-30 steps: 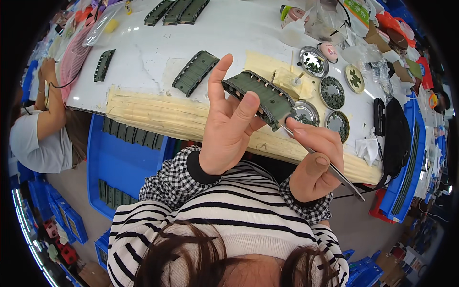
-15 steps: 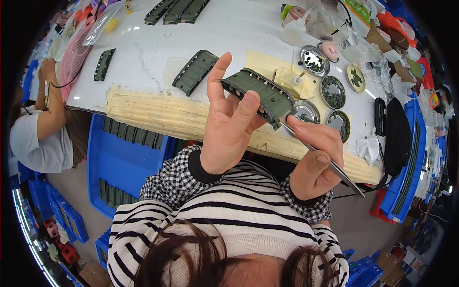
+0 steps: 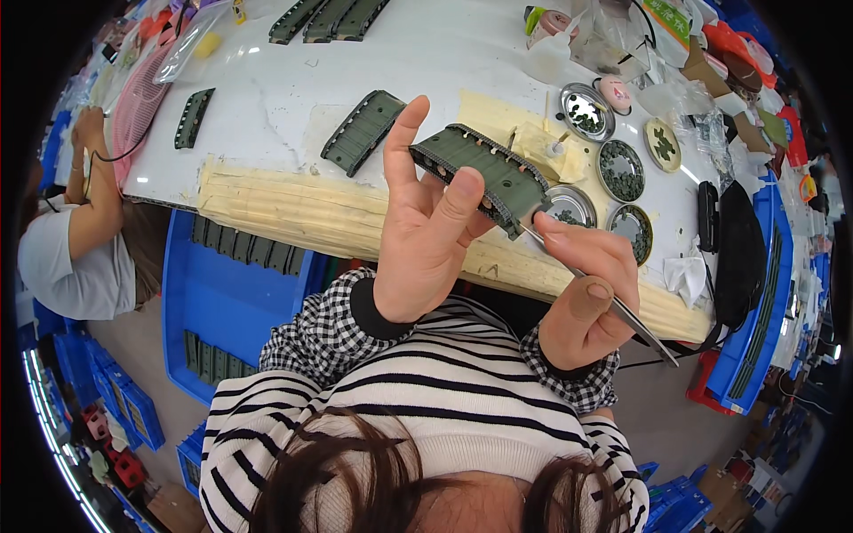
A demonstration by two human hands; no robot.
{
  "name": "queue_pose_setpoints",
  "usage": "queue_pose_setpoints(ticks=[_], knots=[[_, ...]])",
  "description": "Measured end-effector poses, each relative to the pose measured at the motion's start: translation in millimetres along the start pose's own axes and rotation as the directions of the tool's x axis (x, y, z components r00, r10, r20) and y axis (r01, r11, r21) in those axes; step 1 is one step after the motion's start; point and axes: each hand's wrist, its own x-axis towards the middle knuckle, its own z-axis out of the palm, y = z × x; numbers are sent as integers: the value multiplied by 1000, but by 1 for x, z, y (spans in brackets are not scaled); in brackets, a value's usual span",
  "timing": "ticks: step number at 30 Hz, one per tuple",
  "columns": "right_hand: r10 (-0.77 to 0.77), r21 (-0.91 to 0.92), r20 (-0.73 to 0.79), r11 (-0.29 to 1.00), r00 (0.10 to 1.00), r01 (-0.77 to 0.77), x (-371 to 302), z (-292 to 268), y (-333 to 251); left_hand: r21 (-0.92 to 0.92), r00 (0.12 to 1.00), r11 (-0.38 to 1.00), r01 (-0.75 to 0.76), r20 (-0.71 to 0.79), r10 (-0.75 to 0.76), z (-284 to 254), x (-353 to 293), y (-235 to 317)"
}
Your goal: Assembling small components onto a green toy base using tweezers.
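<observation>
- Your left hand [image 3: 425, 233] grips the green track piece [image 3: 487, 171] above the table's near edge [image 3: 293, 213] — hold it steady.
- Your right hand [image 3: 582, 298], closed on the tweezers [image 3: 613, 306], should work the tip gently at the piece's end.
- Keep the metal dishes [image 3: 620, 171] within reach.

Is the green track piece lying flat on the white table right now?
No, the left hand holds the track piece up above the table.

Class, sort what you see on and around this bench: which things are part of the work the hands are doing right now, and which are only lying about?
In use:
- left hand, holding up the green track piece
- right hand, holding the tweezers with their tip at that piece
- round metal dishes of small parts, close by

Lying about:
- spare track pieces on the table
- blue crate below
- black pouch
</observation>
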Motion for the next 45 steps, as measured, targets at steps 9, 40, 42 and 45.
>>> queue_pose_setpoints(ticks=[9,40,42,45], knots=[[-64,-65,29,996,998,66,3,0,2,87,999,996,-35,3,34,1,-1,-1],[-159,-37,-66,987,985,156,3,0,14,-578,877,700,420,60,-477,-10,23,10],[-161,-31,-65,987,985,159,3,0,15,-577,875,700,421,57,-480,-9,23,10],[-159,-18,-68,987,985,159,2,2,16,-579,875,696,424,63,-480,-9,23,10]])
